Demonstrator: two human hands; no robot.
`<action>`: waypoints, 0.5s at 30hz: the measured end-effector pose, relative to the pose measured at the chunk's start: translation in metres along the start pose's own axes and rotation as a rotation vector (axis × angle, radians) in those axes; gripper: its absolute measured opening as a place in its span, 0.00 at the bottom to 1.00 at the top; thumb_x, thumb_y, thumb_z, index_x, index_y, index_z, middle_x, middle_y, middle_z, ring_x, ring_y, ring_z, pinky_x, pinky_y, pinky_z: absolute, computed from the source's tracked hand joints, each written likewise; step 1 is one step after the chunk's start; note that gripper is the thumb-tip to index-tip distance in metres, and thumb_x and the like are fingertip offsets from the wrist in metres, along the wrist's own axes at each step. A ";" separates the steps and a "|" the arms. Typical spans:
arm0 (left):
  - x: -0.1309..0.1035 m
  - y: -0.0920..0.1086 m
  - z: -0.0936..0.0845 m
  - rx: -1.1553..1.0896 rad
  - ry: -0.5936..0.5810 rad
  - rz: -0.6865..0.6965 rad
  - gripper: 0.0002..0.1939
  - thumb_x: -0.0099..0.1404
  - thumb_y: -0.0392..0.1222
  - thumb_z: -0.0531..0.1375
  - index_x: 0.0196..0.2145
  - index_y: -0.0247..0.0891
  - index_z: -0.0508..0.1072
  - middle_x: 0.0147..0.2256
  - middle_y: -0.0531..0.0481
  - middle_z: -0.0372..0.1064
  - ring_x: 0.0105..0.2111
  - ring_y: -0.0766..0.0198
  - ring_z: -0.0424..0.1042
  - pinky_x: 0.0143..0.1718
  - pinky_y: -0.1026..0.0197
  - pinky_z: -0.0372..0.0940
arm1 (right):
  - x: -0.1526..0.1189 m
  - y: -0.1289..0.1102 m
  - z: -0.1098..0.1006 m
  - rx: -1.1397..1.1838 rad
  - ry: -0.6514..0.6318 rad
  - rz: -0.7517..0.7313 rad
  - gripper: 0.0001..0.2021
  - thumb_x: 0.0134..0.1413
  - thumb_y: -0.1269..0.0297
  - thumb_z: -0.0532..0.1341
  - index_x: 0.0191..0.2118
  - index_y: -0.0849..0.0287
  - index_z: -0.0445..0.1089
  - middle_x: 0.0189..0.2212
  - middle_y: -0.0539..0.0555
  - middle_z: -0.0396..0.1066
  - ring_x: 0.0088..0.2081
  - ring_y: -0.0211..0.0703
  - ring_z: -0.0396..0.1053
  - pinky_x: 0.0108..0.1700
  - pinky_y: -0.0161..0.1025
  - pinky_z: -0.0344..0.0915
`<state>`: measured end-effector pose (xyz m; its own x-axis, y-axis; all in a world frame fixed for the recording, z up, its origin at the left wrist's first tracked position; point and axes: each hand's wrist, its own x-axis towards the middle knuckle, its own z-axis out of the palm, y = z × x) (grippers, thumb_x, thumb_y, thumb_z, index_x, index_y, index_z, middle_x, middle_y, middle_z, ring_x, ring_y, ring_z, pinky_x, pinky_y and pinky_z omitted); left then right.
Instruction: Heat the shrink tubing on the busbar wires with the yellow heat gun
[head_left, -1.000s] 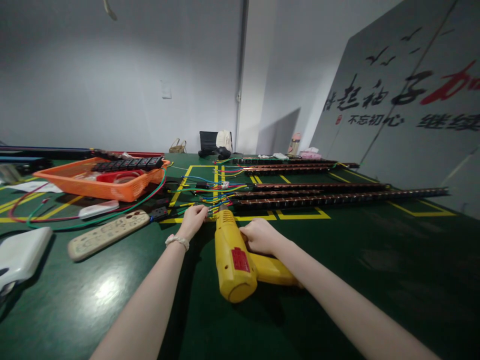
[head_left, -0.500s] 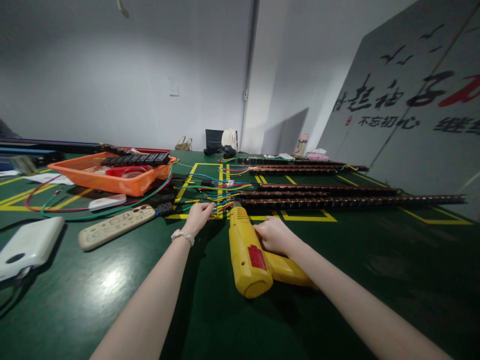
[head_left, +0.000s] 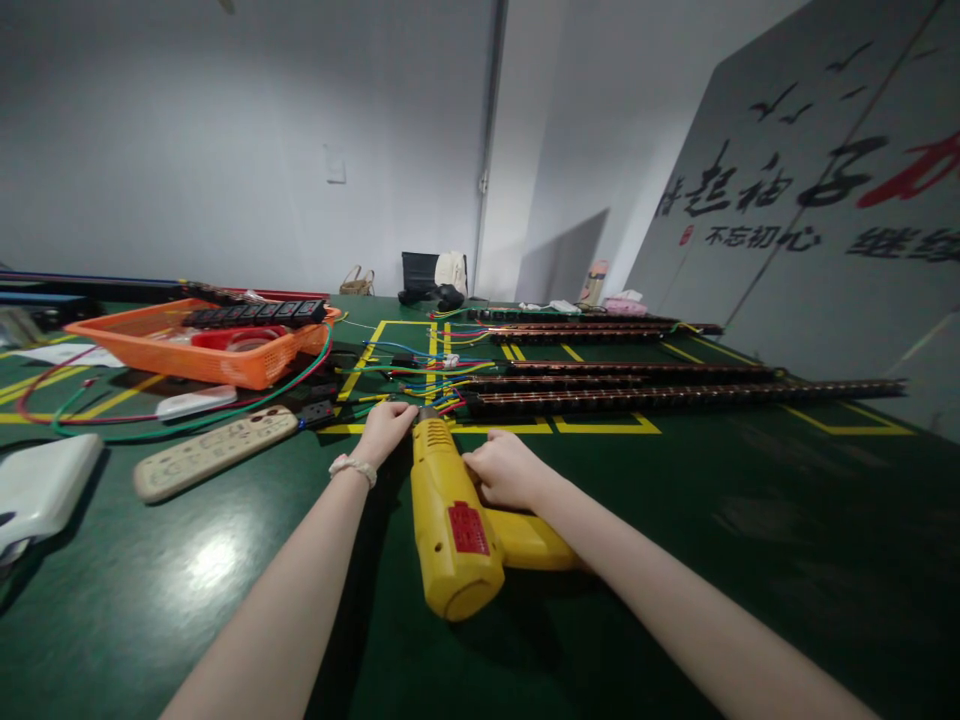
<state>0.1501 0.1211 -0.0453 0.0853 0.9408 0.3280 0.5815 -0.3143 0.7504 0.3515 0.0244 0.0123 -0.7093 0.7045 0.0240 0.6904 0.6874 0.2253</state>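
Observation:
My right hand [head_left: 511,470] is closed round the handle of a yellow heat gun [head_left: 444,500] with a red label on its body. The gun's metal nozzle points away from me, at a bundle of coloured wires [head_left: 448,405]. Just left of the nozzle, my left hand [head_left: 387,428] pinches wires from this bundle; the fingertips partly hide them. To the right, the wires run into long black strips with copper-coloured bars [head_left: 645,397] that lie across the green table.
An orange basket [head_left: 259,375] with black socket modules stands at the left. Nearer lie a beige power strip [head_left: 217,455], a small white case [head_left: 196,402] and a white device [head_left: 49,490]. Red and green cables loop round the basket. More copper-barred strips [head_left: 585,331] lie farther back.
The heat gun in my right hand has swung left, so its nozzle now sits close to my left fingertips. My left hand still pinches the wires. The camera view has shifted slightly.

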 end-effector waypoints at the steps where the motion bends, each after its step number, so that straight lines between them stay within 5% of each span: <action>1: 0.000 0.000 0.000 -0.002 0.001 -0.004 0.19 0.57 0.50 0.51 0.14 0.37 0.61 0.13 0.57 0.49 0.19 0.69 0.51 0.21 0.64 0.43 | 0.000 0.001 0.001 0.005 0.002 0.000 0.08 0.45 0.66 0.57 0.32 0.62 0.71 0.29 0.57 0.75 0.31 0.45 0.71 0.37 0.39 0.55; 15: -0.001 0.002 0.001 -0.024 0.032 0.016 0.19 0.56 0.50 0.51 0.13 0.38 0.58 0.14 0.57 0.48 0.19 0.69 0.49 0.21 0.63 0.43 | -0.004 0.004 0.003 0.033 0.012 0.001 0.06 0.46 0.68 0.56 0.30 0.61 0.69 0.28 0.55 0.74 0.29 0.43 0.69 0.36 0.38 0.55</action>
<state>0.1515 0.1197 -0.0447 0.0680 0.9313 0.3579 0.5606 -0.3324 0.7584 0.3578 0.0248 0.0106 -0.7101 0.7032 0.0355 0.6952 0.6924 0.1929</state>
